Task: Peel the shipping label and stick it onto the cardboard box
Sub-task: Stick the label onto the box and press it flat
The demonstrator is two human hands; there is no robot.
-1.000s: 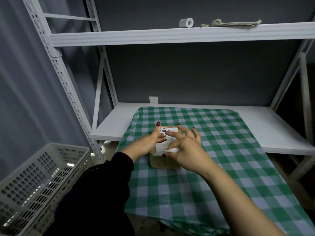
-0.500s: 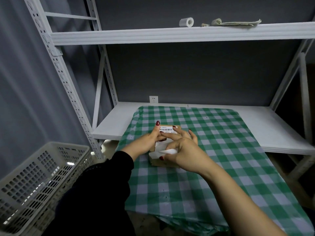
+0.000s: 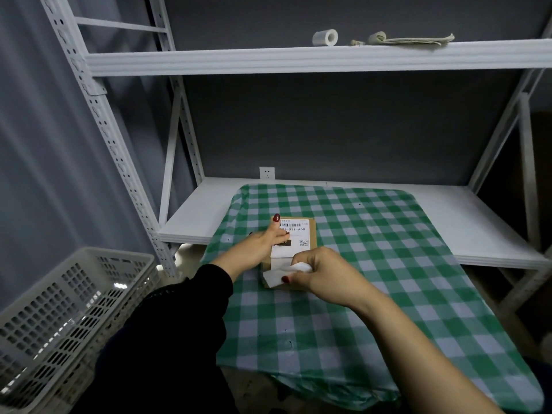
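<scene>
A small brown cardboard box point(image 3: 312, 233) lies on the green checked cloth point(image 3: 373, 264). A white shipping label point(image 3: 294, 236) with a barcode and a QR code lies flat on the box's top. My left hand point(image 3: 264, 242) presses on the label's left edge, thumb pointing up. My right hand point(image 3: 324, 271) sits at the box's near end, fingers closed around white backing paper point(image 3: 279, 276) that sticks out to the left. The near part of the box is hidden under my hands.
The cloth covers a white lower shelf point(image 3: 478, 222) of a metal rack. A tape roll point(image 3: 325, 37) and folded cloth point(image 3: 412, 40) rest on the upper shelf point(image 3: 268, 59). A white perforated basket point(image 3: 59, 309) stands at the lower left. A wall socket point(image 3: 266, 173) is behind the cloth.
My right hand has drawn back toward me with the backing paper, uncovering more of the label. The label now lies flat on the box, with my left hand still on its left edge.
</scene>
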